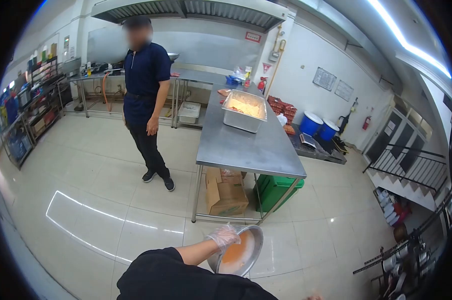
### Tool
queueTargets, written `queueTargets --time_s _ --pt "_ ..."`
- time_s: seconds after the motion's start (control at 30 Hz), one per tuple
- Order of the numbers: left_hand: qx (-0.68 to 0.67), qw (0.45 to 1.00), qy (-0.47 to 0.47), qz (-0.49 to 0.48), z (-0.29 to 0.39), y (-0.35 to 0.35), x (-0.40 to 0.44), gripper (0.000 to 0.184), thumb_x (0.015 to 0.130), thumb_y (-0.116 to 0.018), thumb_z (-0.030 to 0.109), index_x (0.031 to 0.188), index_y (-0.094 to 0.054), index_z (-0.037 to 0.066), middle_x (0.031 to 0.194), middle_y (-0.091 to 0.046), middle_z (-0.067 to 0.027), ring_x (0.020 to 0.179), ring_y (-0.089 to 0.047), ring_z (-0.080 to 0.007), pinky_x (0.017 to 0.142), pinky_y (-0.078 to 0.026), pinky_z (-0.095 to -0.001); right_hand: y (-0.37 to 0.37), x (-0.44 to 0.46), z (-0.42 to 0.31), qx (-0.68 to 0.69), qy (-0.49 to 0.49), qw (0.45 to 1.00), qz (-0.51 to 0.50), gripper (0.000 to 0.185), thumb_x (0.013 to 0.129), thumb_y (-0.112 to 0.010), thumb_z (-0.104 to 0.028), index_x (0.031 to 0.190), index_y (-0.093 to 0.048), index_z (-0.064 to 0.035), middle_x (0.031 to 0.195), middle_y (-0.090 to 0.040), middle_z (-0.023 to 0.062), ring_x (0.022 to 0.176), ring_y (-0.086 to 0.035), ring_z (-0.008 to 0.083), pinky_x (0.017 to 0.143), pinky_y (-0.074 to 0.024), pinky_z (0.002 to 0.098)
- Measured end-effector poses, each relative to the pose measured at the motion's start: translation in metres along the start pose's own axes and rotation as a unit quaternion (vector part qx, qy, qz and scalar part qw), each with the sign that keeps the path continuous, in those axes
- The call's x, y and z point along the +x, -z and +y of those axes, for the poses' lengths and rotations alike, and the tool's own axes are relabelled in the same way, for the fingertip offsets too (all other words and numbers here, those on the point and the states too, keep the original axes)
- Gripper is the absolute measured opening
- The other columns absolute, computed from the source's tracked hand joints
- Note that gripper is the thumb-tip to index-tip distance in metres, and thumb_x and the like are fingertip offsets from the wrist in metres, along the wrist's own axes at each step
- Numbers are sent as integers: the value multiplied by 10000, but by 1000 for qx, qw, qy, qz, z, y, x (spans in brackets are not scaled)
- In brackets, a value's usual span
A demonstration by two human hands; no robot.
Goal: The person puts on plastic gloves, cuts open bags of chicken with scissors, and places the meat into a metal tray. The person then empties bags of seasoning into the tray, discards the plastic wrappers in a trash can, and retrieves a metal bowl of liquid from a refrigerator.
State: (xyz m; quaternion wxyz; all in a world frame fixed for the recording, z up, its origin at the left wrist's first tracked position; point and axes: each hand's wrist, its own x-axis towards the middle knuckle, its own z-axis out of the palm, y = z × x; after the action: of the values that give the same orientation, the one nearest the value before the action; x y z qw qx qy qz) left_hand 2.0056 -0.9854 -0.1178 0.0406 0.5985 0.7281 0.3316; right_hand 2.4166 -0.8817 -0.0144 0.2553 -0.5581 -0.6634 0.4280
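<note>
My left hand (225, 236), in a clear plastic glove, is closed on the near-left rim of a round metal bowl (256, 250). Orange, foamy liquid (236, 255) fills the bowl, which looks tilted. The glove hides part of the rim, and my black sleeve covers the bowl's lower side. Only a small blurred bit of my right hand (313, 297) shows at the bottom edge; its fingers cannot be made out. Ahead stands a steel table (246, 150), carrying a deep metal pan (243, 122) of yellowish food.
A person in dark blue (147, 80) stands to the left of the table. Beneath it are a cardboard box (228, 197) and a green bin (276, 192). Blue drums (311, 125) stand at the back right. Racks of pots (401, 260) line the right edge.
</note>
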Motion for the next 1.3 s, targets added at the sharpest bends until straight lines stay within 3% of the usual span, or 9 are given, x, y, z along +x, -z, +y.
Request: queueTargets --time_s 0.17,0.27,0.37,0.6,0.7,0.77,0.87,1.27,1.3 --pt "-16 996 57 65 -12 -7 12 175 596 -615 278 634 -621 107 642 -580 -93 636 -550 -259 576 -403 -384 -80 94 35 51 -110 983 -135 336 791 -498 -416 872 -588 -102 865 -577 130 797 -504 234 734 -396 396" --pt "-134 914 382 -23 35 31 25 312 615 -560 388 733 -648 113 815 -604 -151 811 -564 -293 702 -430 -366 -111 147 73 -155 -6 959 -239 551 731 -569 -473 990 -532 13 868 -602 148 690 -574 208 633 -463 313" --pt "-64 937 341 33 31 7 19 372 577 -561 440 680 -631 89 764 -591 -172 752 -562 -307 666 -427 -382 -119 146 15 -188 -81 934 -294 621 739 -547 -442 1147 -447 15 1003 -569 135 940 -542 241 831 -401 307" --pt "-62 914 377 138 130 -21 0 297 597 -594 363 679 -647 83 618 -562 -149 590 -542 -265 548 -407 -390 -138 223 73 -290 140 897 -303 548 776 -479 -486 1179 -476 -115 1105 -519 210 1089 -458 317 901 -372 367" --pt "-137 866 454 158 163 -48 0 278 579 -626 336 684 -662 82 598 -571 -132 566 -540 -245 539 -410 -382 -105 232 84 -327 274 795 -432 460 831 -394 -460 1155 -487 -146 1069 -539 181 1053 -482 312 883 -383 379" --pt "150 914 353 128 148 -92 -15 272 569 -641 306 644 -647 45 598 -582 -126 542 -535 -218 529 -416 -353 -118 257 138 -379 463 678 -427 422 856 -350 -430 1109 -514 -135 1032 -555 160 1002 -514 303 854 -399 382" --pt "-142 799 560 165 228 -74 6 279 546 -660 273 646 -631 14 598 -573 -133 529 -518 -198 513 -415 -325 -115 251 166 -340 391 709 -478 397 858 -342 -408 1071 -538 -136 984 -572 152 953 -538 296 823 -410 378" --pt "-321 714 521 339 274 -94 -13 132 583 -625 101 545 -531 17 506 -495 -55 460 -484 -132 391 -386 -310 -115 209 158 -272 -91 796 -532 474 762 -454 -463 1033 -577 -95 987 -583 177 921 -569 272 780 -427 353" --pt "-303 725 516 339 269 -97 -18 132 583 -626 98 546 -528 17 511 -498 -51 454 -480 -131 389 -385 -308 -119 208 172 -270 65 771 -573 486 756 -462 -477 1017 -585 -87 991 -580 187 924 -568 275 781 -424 355"
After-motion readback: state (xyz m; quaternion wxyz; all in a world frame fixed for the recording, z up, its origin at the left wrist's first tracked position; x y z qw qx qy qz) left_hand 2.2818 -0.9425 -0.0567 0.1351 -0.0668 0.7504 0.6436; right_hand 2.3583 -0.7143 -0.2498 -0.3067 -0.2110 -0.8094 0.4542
